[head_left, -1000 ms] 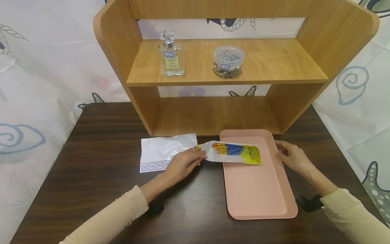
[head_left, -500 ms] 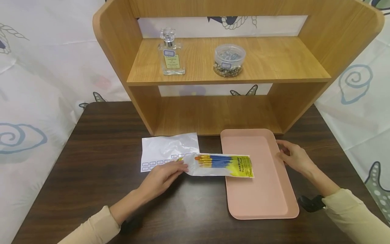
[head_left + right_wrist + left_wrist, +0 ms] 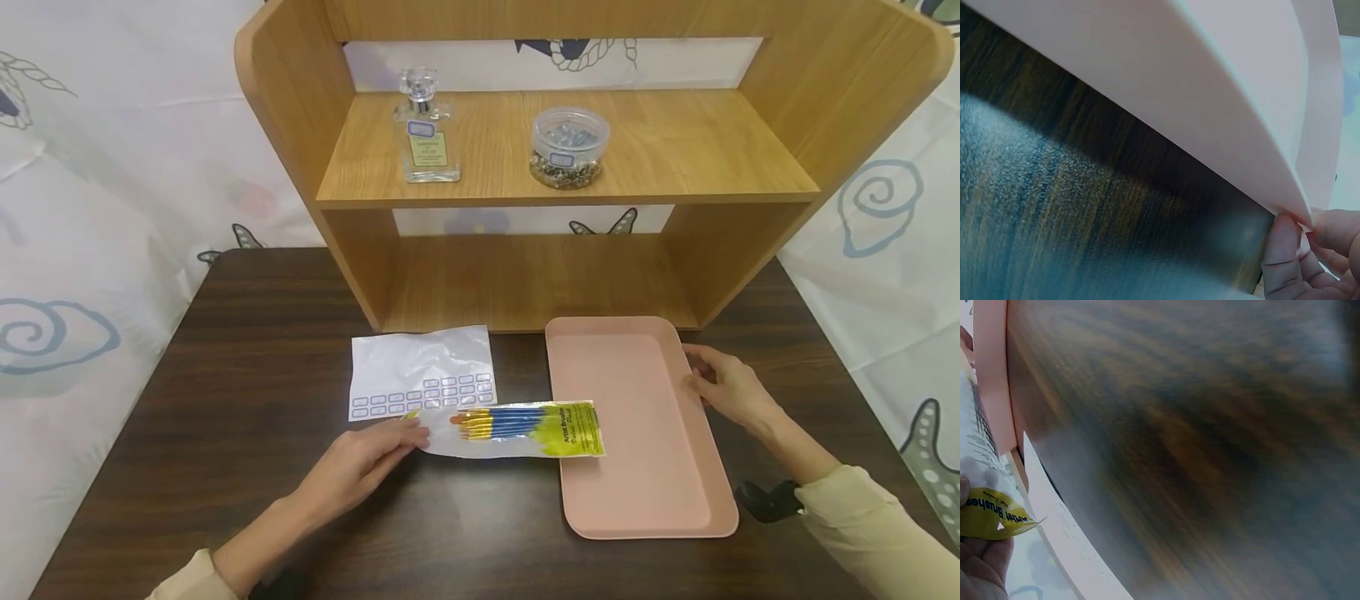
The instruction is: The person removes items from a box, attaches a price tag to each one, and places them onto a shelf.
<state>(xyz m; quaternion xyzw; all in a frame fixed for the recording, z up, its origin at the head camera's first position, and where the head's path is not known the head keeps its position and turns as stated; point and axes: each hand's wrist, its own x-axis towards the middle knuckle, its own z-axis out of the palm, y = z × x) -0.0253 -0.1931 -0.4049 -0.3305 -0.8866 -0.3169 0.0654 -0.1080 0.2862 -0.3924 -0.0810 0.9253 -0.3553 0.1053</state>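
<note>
A clear packet of paintbrushes (image 3: 498,423), yellow at its right end and printed "Artist Brushes", is pinched at its left end by my left hand (image 3: 352,471). Its other end is over the pink tray (image 3: 645,492); I cannot tell whether it touches. In the left wrist view, my left hand (image 3: 982,565) has fingers under the packet's yellow edge (image 3: 985,515) and a thumb on top. On the tray's far side, my right hand (image 3: 731,387) grips the right rim. The right wrist view shows that hand's fingers (image 3: 1282,247) and thumb on the tray's edge (image 3: 1166,94).
A white sheet with rows of small blue-edged labels (image 3: 416,362) lies left of the tray. Behind stands a wooden shelf (image 3: 675,158), bearing a glass perfume bottle (image 3: 429,154) and a round clear jar of small metallic pieces (image 3: 568,158). The table (image 3: 247,367) is dark wood.
My left hand has drawn the brush packet left and towards me, from over the tray's upper part to mostly off its left side. My right hand has stayed on the rim.
</note>
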